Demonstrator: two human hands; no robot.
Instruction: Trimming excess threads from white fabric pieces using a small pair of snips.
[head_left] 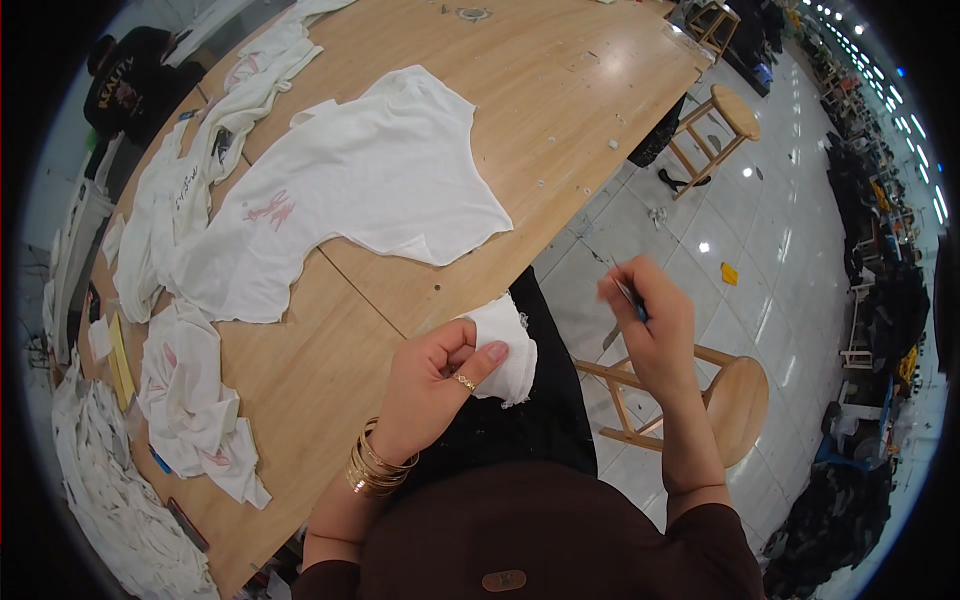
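While the left hand point(432, 385) pinches the white cloth piece point(505, 348) at the worktop point(560, 90) edge, the right hand point(648, 330), fingers closed around a thin blue tool point(630, 297), hovers just to its right, apart from it

A large white T-shirt point(360, 190) with a small pink mark lies spread flat across the middle of the long wooden table point(560, 90), and more white garments point(195, 400) are heaped along the table's left edge toward the lower left of the frame. At the upper left a person in a dark top point(135, 85) sits at the table's far side. Two wooden stools stand on the glossy tiled floor point(780, 250), one at the upper right point(725, 120) and one at the lower right point(735, 405).
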